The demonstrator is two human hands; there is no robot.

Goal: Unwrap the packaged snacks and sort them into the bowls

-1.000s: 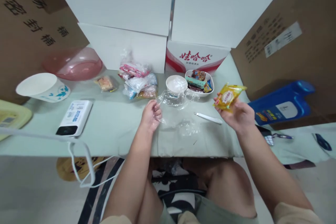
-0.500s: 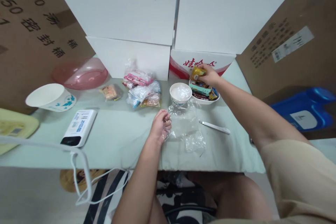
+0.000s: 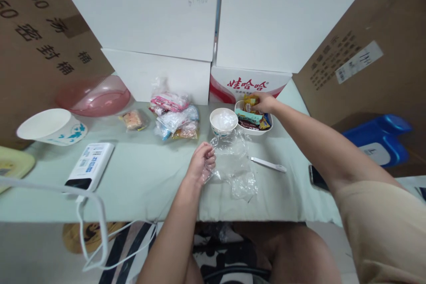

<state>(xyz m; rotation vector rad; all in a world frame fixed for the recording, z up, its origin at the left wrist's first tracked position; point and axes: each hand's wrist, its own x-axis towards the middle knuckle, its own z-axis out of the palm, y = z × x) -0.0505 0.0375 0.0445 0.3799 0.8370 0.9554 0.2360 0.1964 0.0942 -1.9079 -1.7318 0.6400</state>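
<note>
My left hand (image 3: 201, 163) is closed on the edge of a crumpled clear plastic bag (image 3: 229, 162) spread on the table. At the back right, my right hand (image 3: 265, 103) reaches over a white oval bowl (image 3: 255, 132), its fingers closed on a small yellow snack packet (image 3: 249, 101). That packet is low in the bowl, against other wrapped snacks, among them a mint-green packet (image 3: 249, 117) and a dark red one (image 3: 248, 125). Just left of it stands a round paper bowl (image 3: 222, 132) holding clear plastic. My right fingertips are partly hidden.
A slim white-handled tool (image 3: 269, 164) lies right of the bag. Bagged snacks (image 3: 175, 117) are heaped left of the paper bowl. Farther left are a wrapped snack (image 3: 133, 120), a paper tub (image 3: 53, 128), a white power bank (image 3: 91, 165) and its cable. Cardboard boxes (image 3: 359, 53) wall the table.
My right hand has lowered the yellow packet from above the oval bowl down into it. My left hand keeps its hold on the clear bag. The whole view has shifted slightly.
</note>
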